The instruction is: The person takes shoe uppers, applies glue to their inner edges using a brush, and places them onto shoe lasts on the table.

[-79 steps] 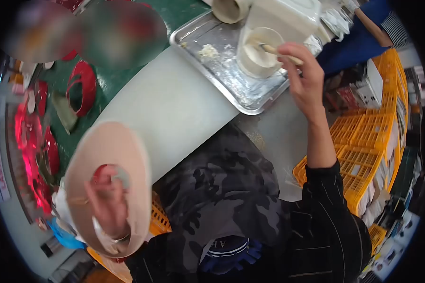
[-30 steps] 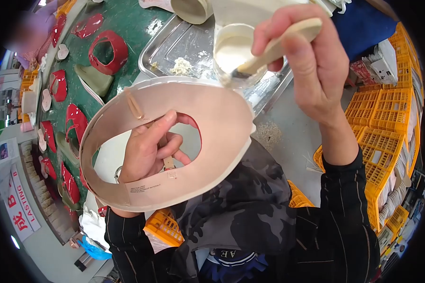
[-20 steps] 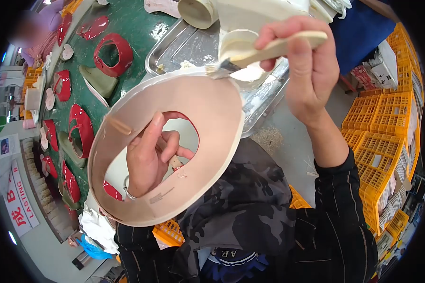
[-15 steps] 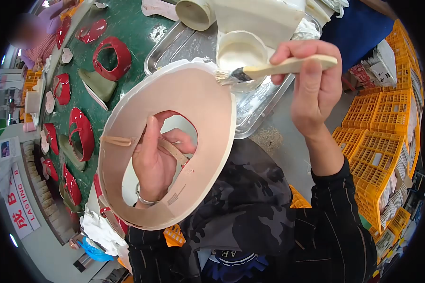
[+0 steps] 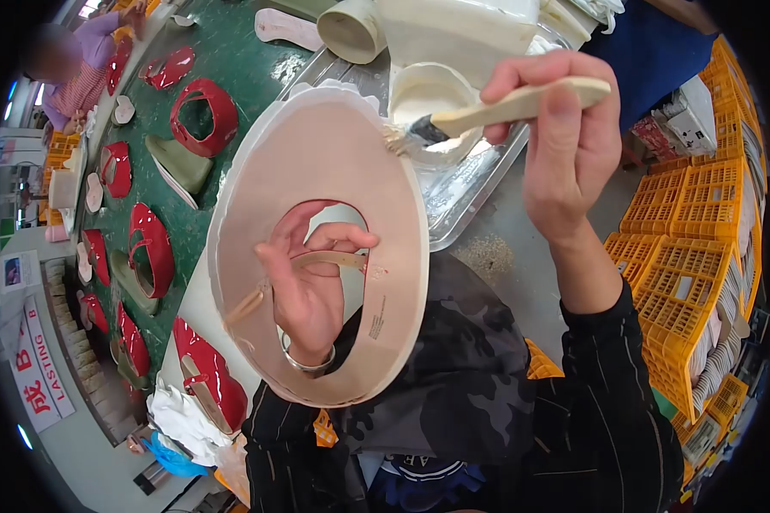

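Observation:
A pinkish-beige shoe upper (image 5: 316, 158), lining side toward me, has a white coating along its edge. My left hand (image 5: 312, 299) reaches through its foot opening and holds it up, thumb apart and fingers curled near the narrow strap (image 5: 329, 258). In my right hand (image 5: 565, 145) is a glue brush (image 5: 479, 114) with a pale wooden handle. Its bristles touch the upper's edge at the upper right. Just behind the brush stands a round pot (image 5: 464, 81) with whitish liquid inside.
The pot stands in a metal tray (image 5: 488, 184). Red shoe uppers (image 5: 204, 118) and olive uppers (image 5: 180, 167) lie on the green table (image 5: 239, 38). Orange crates (image 5: 672, 282) are stacked at right. Another person (image 5: 73, 64) is at the far left.
My left hand has turned the upper to stand more upright and shifted it slightly right. The brush bristles have moved slightly left and stay at the edge.

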`<state>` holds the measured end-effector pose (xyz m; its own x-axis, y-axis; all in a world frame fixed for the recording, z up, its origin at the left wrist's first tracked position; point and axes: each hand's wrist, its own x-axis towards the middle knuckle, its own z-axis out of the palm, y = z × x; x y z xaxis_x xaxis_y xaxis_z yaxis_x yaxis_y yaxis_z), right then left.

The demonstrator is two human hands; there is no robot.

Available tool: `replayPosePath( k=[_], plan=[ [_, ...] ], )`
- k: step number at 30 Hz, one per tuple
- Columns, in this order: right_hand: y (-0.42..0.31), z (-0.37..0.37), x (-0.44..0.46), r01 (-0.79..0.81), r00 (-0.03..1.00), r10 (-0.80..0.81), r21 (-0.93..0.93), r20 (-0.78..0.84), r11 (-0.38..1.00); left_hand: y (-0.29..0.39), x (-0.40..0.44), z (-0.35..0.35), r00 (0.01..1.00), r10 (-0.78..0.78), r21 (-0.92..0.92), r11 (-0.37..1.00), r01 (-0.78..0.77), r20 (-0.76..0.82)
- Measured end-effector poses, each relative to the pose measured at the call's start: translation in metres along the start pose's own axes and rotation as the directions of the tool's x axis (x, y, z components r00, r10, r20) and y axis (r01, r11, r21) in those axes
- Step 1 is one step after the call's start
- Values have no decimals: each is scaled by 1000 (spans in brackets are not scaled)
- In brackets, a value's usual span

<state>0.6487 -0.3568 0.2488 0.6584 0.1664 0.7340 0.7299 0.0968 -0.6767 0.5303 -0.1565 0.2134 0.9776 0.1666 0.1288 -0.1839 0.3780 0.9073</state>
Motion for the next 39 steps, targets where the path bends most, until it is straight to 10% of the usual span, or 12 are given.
replayPosePath(
  k=[13,17,18,21,27,33,39],
  plan=[
    [-9,-12,-7,-64,975,94,-154,201,986,-17,20,25,972,221,265,945,-194,-78],
    [0,17,13,36,999,-36,11,5,999,-27,26,28,952,300,398,883,-249,-70],
    [-6,39,18,-145,964,185,204,-191,968,-26,30,31,951,301,400,882,-250,-69],
    [22,15,18,-33,995,34,15,-92,999,-25,34,38,936,335,393,879,-269,-110],
    [13,1,-2,-282,943,291,-74,161,957,-33,53,33,864,452,410,847,-338,-222],
    [23,21,9,-30,999,27,107,31,994,-34,57,30,843,511,446,803,-396,-172],
    [3,11,-3,-408,889,388,38,244,912,-37,72,12,754,653,566,650,-508,-73]
  ],
)
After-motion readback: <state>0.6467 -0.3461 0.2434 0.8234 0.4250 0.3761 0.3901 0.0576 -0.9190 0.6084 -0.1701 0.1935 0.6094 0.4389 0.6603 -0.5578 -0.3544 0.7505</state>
